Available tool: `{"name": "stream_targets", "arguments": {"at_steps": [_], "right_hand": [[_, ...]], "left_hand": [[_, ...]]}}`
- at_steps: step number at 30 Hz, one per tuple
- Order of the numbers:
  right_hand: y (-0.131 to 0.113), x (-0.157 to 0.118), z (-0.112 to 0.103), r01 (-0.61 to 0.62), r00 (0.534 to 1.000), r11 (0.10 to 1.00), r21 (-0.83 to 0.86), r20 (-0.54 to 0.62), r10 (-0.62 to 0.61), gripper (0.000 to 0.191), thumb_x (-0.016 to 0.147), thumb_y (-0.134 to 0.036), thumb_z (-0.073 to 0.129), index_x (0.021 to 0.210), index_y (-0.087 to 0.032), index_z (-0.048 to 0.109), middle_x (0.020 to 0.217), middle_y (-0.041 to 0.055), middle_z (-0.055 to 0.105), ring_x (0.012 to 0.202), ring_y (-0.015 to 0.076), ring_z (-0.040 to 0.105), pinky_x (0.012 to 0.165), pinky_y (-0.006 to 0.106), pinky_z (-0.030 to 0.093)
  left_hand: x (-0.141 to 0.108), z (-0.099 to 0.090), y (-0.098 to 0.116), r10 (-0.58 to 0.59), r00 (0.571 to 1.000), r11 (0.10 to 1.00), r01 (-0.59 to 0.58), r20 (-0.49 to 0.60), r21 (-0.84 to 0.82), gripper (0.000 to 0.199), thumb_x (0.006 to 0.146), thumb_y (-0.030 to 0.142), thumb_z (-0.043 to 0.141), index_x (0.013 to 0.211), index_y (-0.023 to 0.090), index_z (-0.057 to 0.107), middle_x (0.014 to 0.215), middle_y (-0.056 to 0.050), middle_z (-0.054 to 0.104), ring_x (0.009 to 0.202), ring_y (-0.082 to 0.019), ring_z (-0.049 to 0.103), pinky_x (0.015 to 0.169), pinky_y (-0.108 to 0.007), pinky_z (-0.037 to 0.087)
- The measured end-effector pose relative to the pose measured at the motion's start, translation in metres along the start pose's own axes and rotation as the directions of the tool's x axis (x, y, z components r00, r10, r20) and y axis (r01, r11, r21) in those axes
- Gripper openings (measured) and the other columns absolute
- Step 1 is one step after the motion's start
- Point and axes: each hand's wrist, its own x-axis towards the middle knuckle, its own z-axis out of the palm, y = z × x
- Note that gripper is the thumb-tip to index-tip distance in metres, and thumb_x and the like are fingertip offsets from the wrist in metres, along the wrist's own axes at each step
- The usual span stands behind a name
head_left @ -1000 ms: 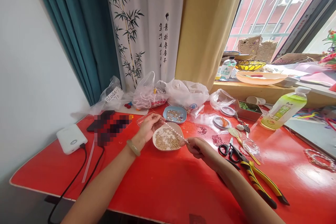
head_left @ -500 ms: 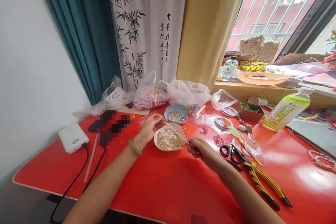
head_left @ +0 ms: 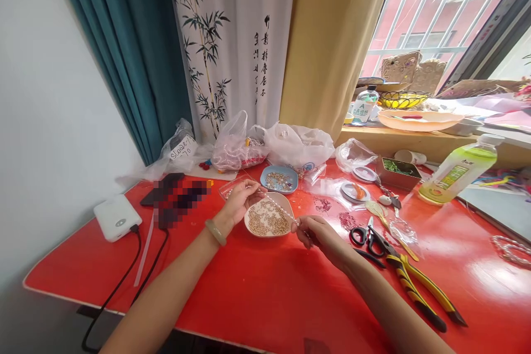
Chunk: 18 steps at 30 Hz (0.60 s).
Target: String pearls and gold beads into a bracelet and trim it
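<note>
A thin string of pale beads (head_left: 279,206) stretches slantwise between my two hands, above a white dish (head_left: 269,234) that holds many small gold beads. My left hand (head_left: 243,199), with a bangle at the wrist, pinches the upper left end of the string. The lower right end is between the closed fingers of my right hand (head_left: 313,230), just right of the dish. Behind the white dish stands a blue dish (head_left: 296,177) with gold and mixed beads in it.
Scissors (head_left: 365,238) and yellow-black pliers (head_left: 418,282) lie right on the red table (head_left: 257,298). Beyond are a green drink bottle (head_left: 460,171), a tin (head_left: 398,174) and tape rolls. Plastic bags (head_left: 296,146) line the back. A white power bank (head_left: 117,217) with cables lies left.
The fingers of my right hand have shifted slightly on the string and the lower ones have loosened a little. The whole view has moved slightly; the string remains stretched between both hands.
</note>
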Motion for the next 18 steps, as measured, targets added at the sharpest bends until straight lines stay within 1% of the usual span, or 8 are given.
{"name": "stream_targets", "arguments": {"at_steps": [2,6,10,13,18], "right_hand": [[0.0005,0.0,0.0006,0.009,1.0,1.0,0.006,0.016,-0.009,0.021,0.068,-0.02,0.035,0.066,-0.014,0.055,0.044,-0.0046,0.039,0.042,0.0078,0.029,0.044,0.023,0.02],[0.0002,0.0,0.0006,0.025,0.999,0.999,0.029,0.025,-0.026,0.019,0.068,-0.021,0.036,0.068,-0.014,0.054,0.045,-0.0061,0.032,0.043,0.008,0.02,0.043,0.024,0.014],[-0.0017,-0.0002,0.0003,0.002,1.0,0.999,0.048,0.02,-0.003,0.02,0.068,-0.02,0.034,0.066,-0.015,0.053,0.043,-0.007,0.026,0.043,0.0083,0.015,0.043,0.025,0.012],[-0.0013,0.0001,0.0,-0.006,1.0,0.998,0.058,-0.005,0.007,0.021,0.068,-0.021,0.033,0.065,-0.014,0.053,0.042,-0.0073,0.025,0.042,0.0082,0.013,0.043,0.025,0.011],[0.002,0.002,-0.001,0.034,0.999,0.995,0.095,-0.026,-0.032,0.02,0.069,-0.022,0.035,0.064,-0.015,0.053,0.043,-0.0084,0.021,0.042,0.0077,0.011,0.043,0.025,0.01]], "left_hand": [[0.0003,-0.0005,-0.0005,-0.002,1.0,1.0,0.002,0.004,-0.001,0.009,0.072,0.016,0.059,0.069,0.013,0.052,0.07,-0.004,0.064,0.057,-0.007,0.059,0.058,-0.017,0.048],[0.0012,-0.0018,-0.0014,-0.008,1.0,1.0,0.008,0.005,-0.014,0.008,0.073,0.015,0.059,0.07,0.013,0.052,0.07,-0.004,0.065,0.056,-0.007,0.059,0.058,-0.016,0.048],[0.001,-0.0007,-0.0016,0.0,1.0,1.0,0.0,-0.001,-0.011,0.009,0.072,0.015,0.059,0.068,0.013,0.052,0.069,-0.004,0.064,0.056,-0.007,0.059,0.058,-0.017,0.048],[0.0003,0.0005,-0.0013,-0.006,1.0,1.0,0.006,0.0,0.003,0.01,0.072,0.016,0.06,0.068,0.013,0.052,0.069,-0.004,0.064,0.057,-0.008,0.06,0.059,-0.017,0.048],[0.0003,-0.0009,-0.0022,0.007,1.0,0.999,-0.007,-0.001,0.035,0.012,0.07,0.019,0.062,0.07,0.013,0.052,0.072,-0.004,0.065,0.059,-0.008,0.06,0.059,-0.017,0.048]]}}
